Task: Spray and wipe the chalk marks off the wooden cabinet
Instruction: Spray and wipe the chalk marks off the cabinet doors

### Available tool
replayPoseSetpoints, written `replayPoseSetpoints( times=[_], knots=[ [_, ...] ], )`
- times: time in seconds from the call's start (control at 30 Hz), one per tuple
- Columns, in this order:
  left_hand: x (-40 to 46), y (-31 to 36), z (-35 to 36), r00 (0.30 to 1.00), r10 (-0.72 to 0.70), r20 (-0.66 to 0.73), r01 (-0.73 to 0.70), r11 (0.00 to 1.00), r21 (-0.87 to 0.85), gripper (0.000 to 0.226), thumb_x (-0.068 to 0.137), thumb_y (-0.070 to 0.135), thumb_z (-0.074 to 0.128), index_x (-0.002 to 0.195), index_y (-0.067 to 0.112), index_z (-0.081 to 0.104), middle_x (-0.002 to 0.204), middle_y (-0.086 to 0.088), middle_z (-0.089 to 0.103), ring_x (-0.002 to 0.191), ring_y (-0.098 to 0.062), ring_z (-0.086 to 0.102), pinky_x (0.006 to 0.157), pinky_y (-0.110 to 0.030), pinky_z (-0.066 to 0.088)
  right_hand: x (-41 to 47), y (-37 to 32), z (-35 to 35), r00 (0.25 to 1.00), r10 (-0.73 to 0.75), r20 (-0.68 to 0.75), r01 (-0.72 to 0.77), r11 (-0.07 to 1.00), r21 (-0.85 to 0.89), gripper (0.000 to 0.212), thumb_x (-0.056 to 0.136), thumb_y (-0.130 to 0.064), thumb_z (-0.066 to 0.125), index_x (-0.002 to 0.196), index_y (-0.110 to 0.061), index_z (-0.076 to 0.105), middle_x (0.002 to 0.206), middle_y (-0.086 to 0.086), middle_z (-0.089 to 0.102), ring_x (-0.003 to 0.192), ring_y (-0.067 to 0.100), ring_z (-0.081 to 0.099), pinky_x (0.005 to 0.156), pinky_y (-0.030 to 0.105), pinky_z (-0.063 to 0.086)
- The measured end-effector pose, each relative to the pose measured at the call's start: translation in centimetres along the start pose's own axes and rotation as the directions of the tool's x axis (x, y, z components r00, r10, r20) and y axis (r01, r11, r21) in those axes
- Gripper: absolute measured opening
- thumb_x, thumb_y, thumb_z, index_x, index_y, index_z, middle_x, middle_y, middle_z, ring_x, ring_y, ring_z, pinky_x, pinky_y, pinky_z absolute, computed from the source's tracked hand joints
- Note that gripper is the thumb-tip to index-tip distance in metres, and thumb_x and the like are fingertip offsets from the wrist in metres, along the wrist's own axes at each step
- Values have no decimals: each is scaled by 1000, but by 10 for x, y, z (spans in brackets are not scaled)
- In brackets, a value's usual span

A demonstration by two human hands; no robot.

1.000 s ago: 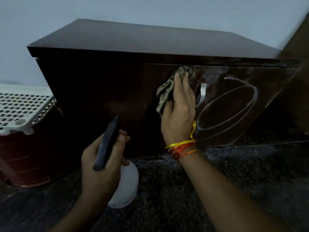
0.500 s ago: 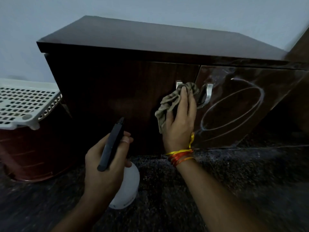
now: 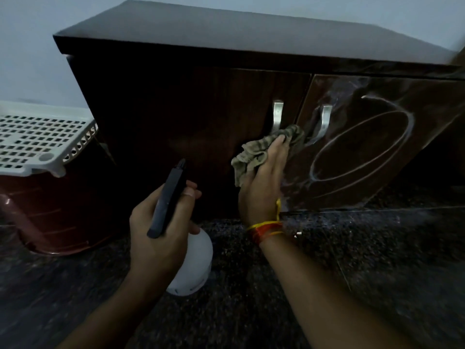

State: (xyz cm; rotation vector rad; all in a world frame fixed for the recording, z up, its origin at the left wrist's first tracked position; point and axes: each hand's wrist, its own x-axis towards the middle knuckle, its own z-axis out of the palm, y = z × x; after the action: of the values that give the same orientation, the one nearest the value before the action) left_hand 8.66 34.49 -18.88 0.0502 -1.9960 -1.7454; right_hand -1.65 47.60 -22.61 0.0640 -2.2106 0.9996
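1. Wooden cabinet point(image 3: 201, 102): a dark, glossy two-door unit standing on a speckled stone floor point(image 3: 352, 260) against a pale wall point(image 3: 32, 46). Its left door point(image 3: 181, 127) shows no chalk in this dim light; its right door point(image 3: 377, 137) carries the marks.
2. Chalk marks point(image 3: 362, 144): a large double oval with a hazy smear above it, filling most of the right door. By this view the oval is intact, so the greater part of the wiping is judged to be left.
3. Laundry basket point(image 3: 45, 192): a reddish tub with a white perforated lid, just beside the cabinet's left end; it has no part in the task.
4. Spray bottle point(image 3: 191, 260): a white body with a black trigger head, held clear of the floor with its nozzle toward the left door.
5. Left hand point(image 3: 161, 222): its grip is clenched round the neck of the spray bottle, below the trigger head.
6. Right hand point(image 3: 264, 182): its straight fingers press a cloth flat against the cabinet where the two doors meet, near the lower edge; coloured threads circle the wrist.
7. Cloth point(image 3: 259, 152): a crumpled, striped, olive rag, bunched over the fingertips and touching the bottom of both door handles.
8. Door handles point(image 3: 278, 117): two curved metal pulls flanking the door gap.
9. Progress, as a judgement: the left door looks finished, the wiping stands at the edge of the right door, and the oval awaits spray and cloth.
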Motion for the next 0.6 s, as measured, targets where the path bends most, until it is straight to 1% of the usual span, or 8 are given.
replayPoseSetpoints(
  times=[0.07,0.17,0.33,0.43,0.5,0.53,0.57,0.6],
  knots=[
    [-3,-2,-3,1000,-5,7,5,1000,7,32,92,29,62,103,-1,65,91,-8,70,47,-11,58,52,-13,46,-15,3,13,997,66,34,-65,998,-18,68,94,-1,39,149,-7,-1,157,20,-2,146,28,-5,120,38,5],
    [-5,-4,-9,1000,-14,-3,14,1000,5,44,89,40,64,105,-1,65,93,-7,71,48,-9,58,51,-12,46,-41,8,31,982,172,73,-171,985,-13,68,92,0,40,149,-3,2,156,21,-9,145,29,-7,118,30,1],
    [-3,-5,-20,999,-22,-30,22,1000,2,38,84,44,51,95,11,67,85,-1,72,46,-11,60,49,-13,45,-66,23,47,898,399,184,-425,895,136,74,92,-2,42,147,0,-6,155,19,-19,145,25,-11,115,19,2],
    [-4,-8,-26,999,-40,-34,40,999,3,32,85,43,52,92,17,67,87,-1,73,45,-11,59,49,-15,46,-68,31,55,777,580,244,-623,762,173,73,93,0,43,147,2,-8,155,18,-18,146,24,-9,99,-3,-6],
    [-5,-11,-30,997,-54,-47,54,998,6,30,86,42,53,93,16,67,91,3,73,45,-11,59,49,-15,47,-69,37,61,733,639,232,-680,696,230,70,94,3,40,147,2,-7,156,17,-15,146,25,-8,87,-12,-10],
    [-5,-12,-32,997,-59,-55,60,998,9,27,87,39,54,93,16,67,91,3,73,45,-11,59,49,-15,46,-68,36,62,712,668,217,-702,667,249,69,94,4,39,147,2,-7,156,17,-15,146,25,-7,87,-12,-10],
    [-5,-14,-34,996,-62,-63,62,998,12,25,88,37,54,93,16,67,89,3,73,45,-11,59,49,-15,46,-68,34,64,682,698,219,-730,634,256,69,95,4,39,147,2,-7,156,18,-14,146,26,-7,94,-8,-8],
    [-5,-14,-37,996,-63,-70,64,998,11,26,88,36,54,94,15,67,87,0,73,45,-10,59,49,-15,46,-67,29,67,635,733,244,-772,589,240,70,94,3,40,147,2,-6,156,19,-12,146,27,-5,104,1,-4]
  ],
)
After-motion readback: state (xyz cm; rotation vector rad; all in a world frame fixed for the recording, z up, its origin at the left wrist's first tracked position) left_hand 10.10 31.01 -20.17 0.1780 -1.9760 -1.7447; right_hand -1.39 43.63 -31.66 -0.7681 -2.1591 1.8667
